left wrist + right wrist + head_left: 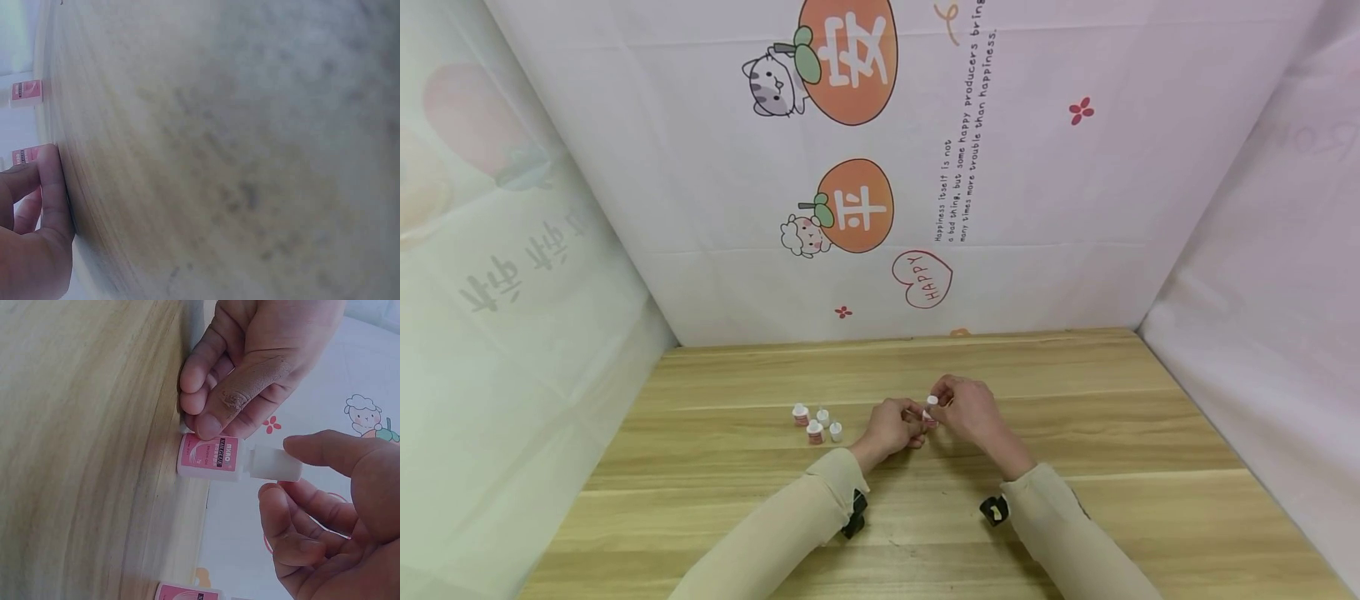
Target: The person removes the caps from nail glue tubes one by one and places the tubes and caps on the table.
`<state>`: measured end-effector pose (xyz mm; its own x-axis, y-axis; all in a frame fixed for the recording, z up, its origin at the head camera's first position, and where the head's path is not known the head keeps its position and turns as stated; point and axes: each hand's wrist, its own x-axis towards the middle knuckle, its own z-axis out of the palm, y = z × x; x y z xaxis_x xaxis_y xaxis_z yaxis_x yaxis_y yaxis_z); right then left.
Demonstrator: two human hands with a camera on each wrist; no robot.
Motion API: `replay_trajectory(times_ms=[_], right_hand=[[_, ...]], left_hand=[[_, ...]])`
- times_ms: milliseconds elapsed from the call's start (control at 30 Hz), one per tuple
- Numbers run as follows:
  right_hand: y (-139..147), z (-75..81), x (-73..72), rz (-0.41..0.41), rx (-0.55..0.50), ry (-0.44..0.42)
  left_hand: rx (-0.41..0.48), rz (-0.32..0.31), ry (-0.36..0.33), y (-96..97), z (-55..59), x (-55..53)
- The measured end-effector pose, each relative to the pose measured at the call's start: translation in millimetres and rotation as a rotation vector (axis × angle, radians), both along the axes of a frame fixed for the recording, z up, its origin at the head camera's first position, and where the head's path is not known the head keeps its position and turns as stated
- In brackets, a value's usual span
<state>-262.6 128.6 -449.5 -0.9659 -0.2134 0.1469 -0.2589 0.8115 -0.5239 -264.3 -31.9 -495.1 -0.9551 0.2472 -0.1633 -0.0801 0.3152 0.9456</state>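
Worktop [1150, 433]: most room I see is toward the right edge; far edge is closer, near edge out of view. Left hand [891, 429]: fingers pinch the pink-labelled bottle [212, 456] low. Right hand [973, 408]: fingers pinch its white cap [275, 464]. Bottle's about upright, mid-width, toward the far edge. Spare bottle [187, 592] on its right-edge side, two left-side bottles [816, 432] toward the left edge; I'd sweep around them. For the cap: I'd brace the base, turn on-axis, squeeze lightly.
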Motion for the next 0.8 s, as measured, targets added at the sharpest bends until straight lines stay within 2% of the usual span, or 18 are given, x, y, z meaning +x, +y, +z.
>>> replay_trajectory(times_ms=[800], right_hand=[[-0.4, 2.5, 1.6, 0.004, -0.014, 0.002]], left_hand=[[0.013, 0.000, -0.008, 0.6, -0.1, -0.7]])
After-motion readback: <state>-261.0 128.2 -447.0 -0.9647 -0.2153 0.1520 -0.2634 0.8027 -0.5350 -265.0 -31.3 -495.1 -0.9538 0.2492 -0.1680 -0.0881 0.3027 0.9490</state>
